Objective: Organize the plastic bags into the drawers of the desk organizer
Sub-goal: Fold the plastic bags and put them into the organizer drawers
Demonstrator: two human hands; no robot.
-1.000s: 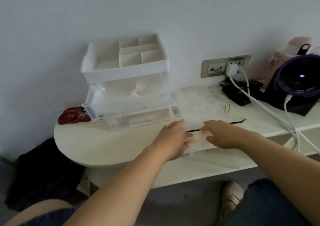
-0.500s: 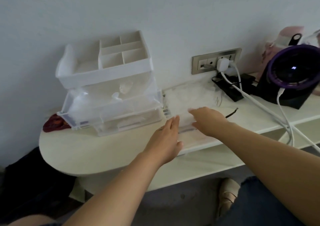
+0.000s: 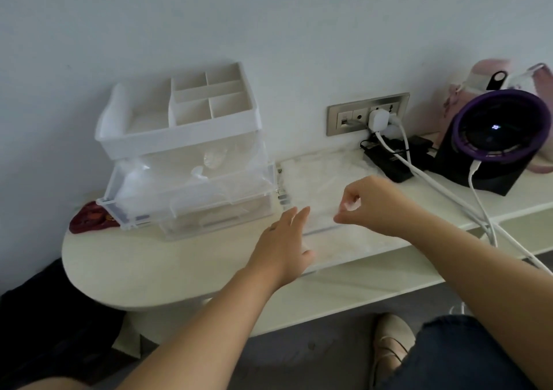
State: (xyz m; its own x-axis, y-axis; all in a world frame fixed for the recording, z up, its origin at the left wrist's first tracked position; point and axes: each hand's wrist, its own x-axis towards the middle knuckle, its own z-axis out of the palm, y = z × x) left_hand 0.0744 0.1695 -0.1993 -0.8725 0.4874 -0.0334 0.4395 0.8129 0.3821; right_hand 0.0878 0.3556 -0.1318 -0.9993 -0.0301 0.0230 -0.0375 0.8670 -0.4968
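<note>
The white desk organizer point(image 3: 179, 138) stands against the wall, its top tray split into compartments. Its upper clear drawer point(image 3: 191, 192) is pulled out and holds crumpled clear plastic bags; the lower drawer point(image 3: 215, 225) also sticks out a little. To its right a flat pile of clear plastic bags point(image 3: 323, 177) lies on the desk, seemingly inside a clear tray. My right hand point(image 3: 380, 204) hovers over this pile, thumb and fingers pinched on a clear plastic bag. My left hand point(image 3: 284, 246) lies flat and open at the pile's front left corner.
A wall socket point(image 3: 368, 114) with a white plug feeds white cables point(image 3: 443, 192) across the desk's right side. A black adapter point(image 3: 392, 162), a purple-black fan point(image 3: 499, 138) and a pink bottle point(image 3: 484, 72) stand there. A dark red pouch point(image 3: 86, 219) lies left of the organizer.
My right hand has lifted off the pile and closed from flat into a pinch on a bag. My left hand has slid forward to the pile's corner.
</note>
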